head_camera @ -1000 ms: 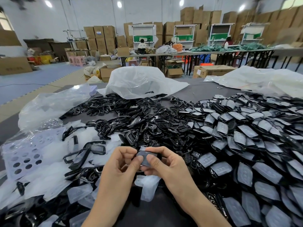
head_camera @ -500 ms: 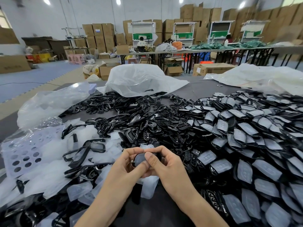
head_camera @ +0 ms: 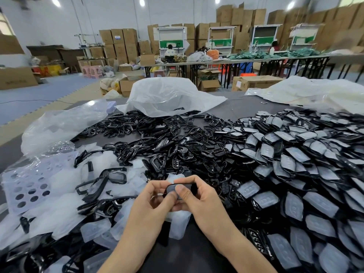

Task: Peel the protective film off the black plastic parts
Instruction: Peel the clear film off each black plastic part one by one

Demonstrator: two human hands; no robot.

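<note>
Tabletop [head_camera: 187, 257], dark grey, showed at six o'clock between two bare forearms. Just above it the left hand [head_camera: 151, 201] and the right hand [head_camera: 204, 203] met around one black part [head_camera: 190, 186], held clear of the heaps. The left fingers and thumb were curled and pinched its left end. The right thumb pressed on its face with the right fingers hooked over its far edge. Whether film covered that face could not be told.

Loose film pieces [head_camera: 94, 229], pale and cloudy, lay under the hands and spread toward eight o'clock. A perforated sheet [head_camera: 25, 184] lay among them at nine o'clock.

From three to five o'clock rose a deep heap of filmed parts [head_camera: 295, 174], each black with a grey skin on top. At twelve o'clock of the hands, bare black frames [head_camera: 157, 138] lay in a tangled pile.

Farther off, a clear bag [head_camera: 59, 125] slumped at ten o'clock and a white bag [head_camera: 167, 95] at twelve, its mouth touching the frames. Beyond the tabletop stood long tables [head_camera: 236, 62] and stacked cartons [head_camera: 118, 42].
</note>
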